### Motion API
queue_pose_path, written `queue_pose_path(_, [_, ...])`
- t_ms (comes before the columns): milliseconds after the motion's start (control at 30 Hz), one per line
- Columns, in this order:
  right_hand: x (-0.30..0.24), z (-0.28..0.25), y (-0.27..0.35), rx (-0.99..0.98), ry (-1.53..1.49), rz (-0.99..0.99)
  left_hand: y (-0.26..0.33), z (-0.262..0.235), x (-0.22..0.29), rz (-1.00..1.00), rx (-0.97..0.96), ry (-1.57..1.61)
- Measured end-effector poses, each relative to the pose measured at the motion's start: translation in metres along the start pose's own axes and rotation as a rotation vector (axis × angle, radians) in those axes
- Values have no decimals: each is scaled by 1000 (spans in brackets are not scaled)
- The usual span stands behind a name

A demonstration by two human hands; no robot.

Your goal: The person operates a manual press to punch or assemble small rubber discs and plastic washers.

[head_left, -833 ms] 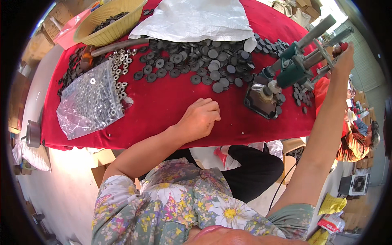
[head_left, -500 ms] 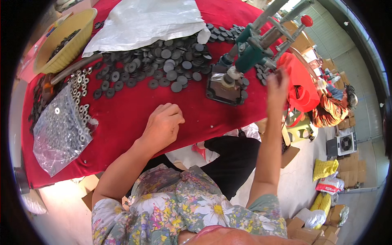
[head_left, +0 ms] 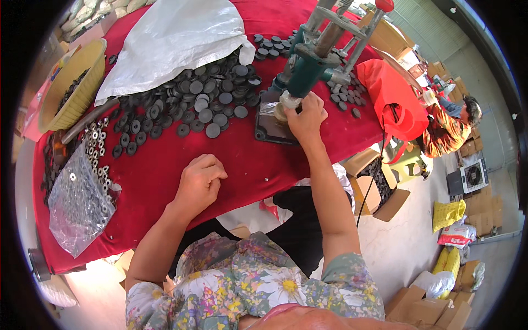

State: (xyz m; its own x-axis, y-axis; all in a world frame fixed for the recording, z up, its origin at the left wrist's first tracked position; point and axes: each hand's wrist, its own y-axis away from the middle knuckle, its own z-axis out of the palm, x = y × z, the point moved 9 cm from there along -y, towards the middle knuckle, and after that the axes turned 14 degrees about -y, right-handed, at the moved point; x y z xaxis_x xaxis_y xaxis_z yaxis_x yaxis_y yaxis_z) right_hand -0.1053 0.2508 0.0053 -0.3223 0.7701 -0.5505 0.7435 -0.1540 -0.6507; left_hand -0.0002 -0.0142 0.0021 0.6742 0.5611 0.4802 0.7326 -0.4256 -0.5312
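Note:
On the red-covered table a dark green hand press with steel rods and a red-knobbed lever stands on a dark base plate. My right hand reaches in under the press head, fingers bent around the spot beside its clear-wrapped tip; whatever they grip is hidden. My left hand rests on the cloth, fingers curled in, and its palm cannot be seen. Beyond it spreads a heap of round black discs. To the left, metal rings lie by a clear plastic bag full of small metal parts.
A white sack lies at the back beside a yellow basket of dark pieces. Right of the press are more discs and a red bag. Below the table edge stands an open carton; a person sits farther right.
My right hand has moved left from beside the press lever to under the press head. My left hand stays curled on the cloth. The whole view has shifted slightly.

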Motion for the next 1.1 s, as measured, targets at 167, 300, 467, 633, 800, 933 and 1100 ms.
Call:
queue_pose_path(167, [68, -31, -37, 5, 110, -28, -3, 2, 2, 19, -2, 18])
queue_pose_path(300, [80, -62, -22, 90, -79, 60, -1, -1, 1, 3, -11, 19])
queue_pose_path(467, [40, -58, 37, -152, -7, 20, -7, 0, 10, 35, -29, -67])
queue_pose_path(633, [50, -32, 20, -305, 137, -54, -7, 2, 8, 27, -57, -71])
queue_pose_path(800, [78, -37, -38, -154, 417, -85, -10, 6, 5, 16, -44, -14])
queue_pose_path(933, [44, -12, -33, -198, -54, -45, -9, 5, 2, 0, -33, -9])
queue_pose_path(1100, [35, 26, -33, -356, -61, -78, -12, 6, 4, 12, -46, 3])
